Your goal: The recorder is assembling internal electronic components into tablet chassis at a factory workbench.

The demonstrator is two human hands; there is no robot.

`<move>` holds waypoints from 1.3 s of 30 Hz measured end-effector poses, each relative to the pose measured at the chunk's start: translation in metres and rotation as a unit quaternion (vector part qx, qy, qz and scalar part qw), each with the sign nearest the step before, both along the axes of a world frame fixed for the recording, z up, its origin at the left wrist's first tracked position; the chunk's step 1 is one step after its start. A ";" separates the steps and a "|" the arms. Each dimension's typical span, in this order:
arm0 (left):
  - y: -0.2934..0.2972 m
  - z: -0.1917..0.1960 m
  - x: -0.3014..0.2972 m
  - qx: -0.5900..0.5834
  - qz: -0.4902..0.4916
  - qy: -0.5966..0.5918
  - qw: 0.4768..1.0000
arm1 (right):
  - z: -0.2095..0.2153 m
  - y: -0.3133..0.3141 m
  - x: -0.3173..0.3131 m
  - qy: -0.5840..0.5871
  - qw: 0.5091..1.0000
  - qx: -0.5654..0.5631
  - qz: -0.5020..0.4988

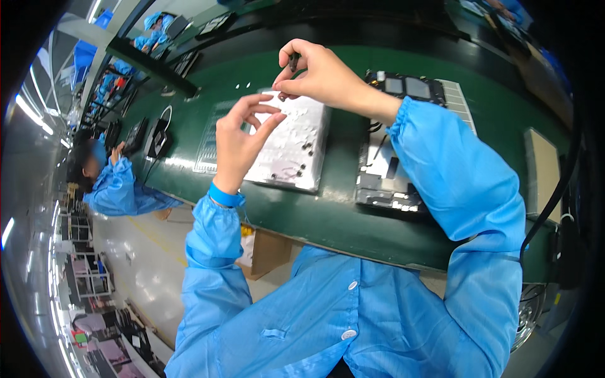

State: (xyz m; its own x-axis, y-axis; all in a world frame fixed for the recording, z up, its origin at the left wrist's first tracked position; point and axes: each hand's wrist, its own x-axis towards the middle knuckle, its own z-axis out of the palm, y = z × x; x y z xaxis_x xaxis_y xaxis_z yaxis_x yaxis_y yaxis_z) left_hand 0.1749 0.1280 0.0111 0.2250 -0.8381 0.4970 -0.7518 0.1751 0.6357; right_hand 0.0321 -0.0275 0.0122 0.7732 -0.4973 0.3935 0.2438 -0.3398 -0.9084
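My right hand (321, 72) is raised over the far end of a white sheet-topped block (287, 154), its fingers curled round a small dark piece (293, 61). At its fingertips a second tiny dark bit (282, 97) shows; its kind is too small to make out. Just left and nearer, my left hand (239, 135) hovers above the block's left side, fingers bent and thumb apart, with nothing plainly held. Small white pieces (301, 120) are scattered on the block's top, and several little black parts (307, 148) lie along its right and near side.
Right of the block, an opened electronic device (387, 183) with dark and silver parts lies on the green table (340, 220), partly behind my right sleeve. A clear sheet (211, 142) and a black device (157, 138) lie leftward. A co-worker (120, 183) sits at the left. A cardboard box (271, 252) stands below.
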 end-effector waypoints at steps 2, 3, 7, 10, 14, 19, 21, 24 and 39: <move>-0.029 0.015 -0.001 -0.004 -0.045 0.043 0.998 | 0.011 -0.001 -0.017 -0.051 0.993 -0.096 -0.056; -0.042 0.023 -0.002 -0.005 -0.069 0.031 0.997 | 0.015 -0.003 -0.027 -0.052 0.988 -0.120 -0.082; -0.077 0.059 -0.038 0.013 -0.160 0.001 0.987 | 0.032 -0.023 -0.083 -0.092 0.987 -0.071 -0.109; -0.098 0.069 -0.069 0.018 -0.222 0.044 0.974 | 0.032 -0.031 -0.120 -0.146 0.981 -0.019 -0.124; -0.125 0.053 -0.109 0.015 -0.250 0.098 0.963 | 0.022 -0.029 -0.170 -0.080 0.976 0.040 -0.199; -0.145 0.032 -0.146 -0.063 -0.291 -0.012 0.955 | 0.006 -0.036 -0.208 -0.052 0.977 0.087 -0.190; -0.148 0.031 -0.149 -0.065 -0.285 -0.047 0.955 | 0.001 -0.040 -0.214 -0.047 0.977 0.114 -0.176; -0.153 0.025 -0.150 -0.074 -0.277 -0.116 0.951 | -0.005 -0.046 -0.221 -0.035 0.975 0.138 -0.172; -0.144 -0.012 -0.165 -0.067 -0.275 -0.232 0.930 | -0.030 -0.068 -0.244 0.156 0.939 0.035 -0.304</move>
State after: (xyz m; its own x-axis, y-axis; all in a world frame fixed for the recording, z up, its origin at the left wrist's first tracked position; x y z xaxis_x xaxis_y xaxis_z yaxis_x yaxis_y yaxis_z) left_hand 0.0097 -0.0156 -0.0011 -0.4853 -0.6866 0.5414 -0.7132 0.6690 0.2091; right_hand -0.2119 -0.0952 -0.0174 0.4100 -0.9004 0.1454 -0.2572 -0.2671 -0.9287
